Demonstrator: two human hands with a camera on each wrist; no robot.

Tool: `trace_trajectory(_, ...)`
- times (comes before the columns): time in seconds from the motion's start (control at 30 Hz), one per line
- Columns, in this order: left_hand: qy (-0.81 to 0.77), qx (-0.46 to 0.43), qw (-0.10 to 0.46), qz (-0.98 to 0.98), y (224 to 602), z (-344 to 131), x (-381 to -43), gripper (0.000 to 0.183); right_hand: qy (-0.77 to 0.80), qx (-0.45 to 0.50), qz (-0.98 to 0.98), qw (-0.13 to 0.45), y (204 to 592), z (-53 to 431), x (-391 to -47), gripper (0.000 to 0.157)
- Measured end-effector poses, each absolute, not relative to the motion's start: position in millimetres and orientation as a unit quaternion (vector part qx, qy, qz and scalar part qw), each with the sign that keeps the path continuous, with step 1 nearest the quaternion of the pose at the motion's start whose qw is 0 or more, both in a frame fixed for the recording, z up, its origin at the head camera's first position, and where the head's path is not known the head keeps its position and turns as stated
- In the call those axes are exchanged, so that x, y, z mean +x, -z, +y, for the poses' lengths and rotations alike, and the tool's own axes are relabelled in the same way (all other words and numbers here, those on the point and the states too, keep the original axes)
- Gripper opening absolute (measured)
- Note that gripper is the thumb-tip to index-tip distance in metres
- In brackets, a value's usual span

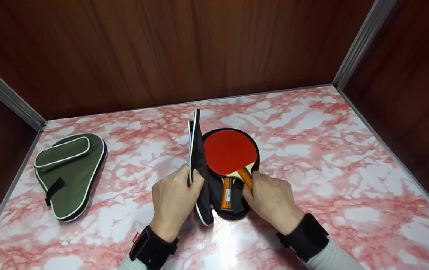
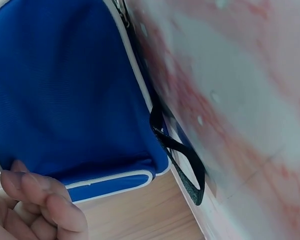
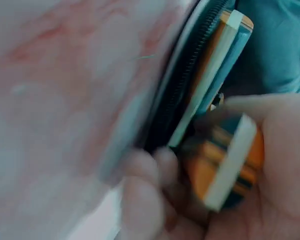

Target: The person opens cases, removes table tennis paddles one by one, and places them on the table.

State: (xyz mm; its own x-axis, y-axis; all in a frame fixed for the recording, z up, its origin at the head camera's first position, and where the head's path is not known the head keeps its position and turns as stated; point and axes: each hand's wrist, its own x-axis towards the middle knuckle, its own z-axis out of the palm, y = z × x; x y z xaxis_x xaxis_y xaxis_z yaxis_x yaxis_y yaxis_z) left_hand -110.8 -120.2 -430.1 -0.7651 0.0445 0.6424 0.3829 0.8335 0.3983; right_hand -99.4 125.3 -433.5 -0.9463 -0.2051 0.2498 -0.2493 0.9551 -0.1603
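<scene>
A table tennis paddle case lies unzipped, its lid (image 1: 201, 165) raised nearly upright with the black lining toward the right. My left hand (image 1: 175, 197) holds the lid by its left side, thumb over the edge. In the left wrist view the lid's outside (image 2: 70, 90) is blue with white piping. The right hand (image 1: 272, 198) grips the handle of a red-faced paddle (image 1: 229, 152), which lies over the case's black lower half. Beneath it is a second paddle, only its striped handle (image 1: 227, 195) showing. In the right wrist view, the gripped handle's end (image 3: 227, 167) pokes out of my fist.
At the left of the table lies a green paddle case (image 1: 75, 180) with white piping, a pocket and a black strap. The table top (image 1: 312, 157) has a red and white marbled pattern. Dark wood panels (image 1: 184, 52) stand at the back and both sides.
</scene>
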Motion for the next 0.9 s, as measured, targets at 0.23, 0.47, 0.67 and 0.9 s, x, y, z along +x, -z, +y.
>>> trace_trajectory(0.23, 0.256, -0.13, 0.33, -0.899, 431, -120, -112, 0.031, -0.124, 0.127, -0.973, 0.15, 437, 144, -103, 0.027)
trace_trajectory(0.47, 0.25, -0.14, 0.343, -0.894, 432, -122, -112, 0.035, -0.134, 0.158, -0.966, 0.156, 429, 161, -107, 0.027)
trace_trajectory(0.67, 0.249, -0.143, 0.346, -0.893, 431, -120, -113, 0.033, -0.124, 0.154, -0.965, 0.174, 425, 179, -111, 0.025)
trace_trajectory(0.9, 0.251, -0.137, 0.335, -0.898, 433, -120, -113, 0.034, -0.107, 0.156, -0.962, 0.196, 423, 207, -118, 0.026)
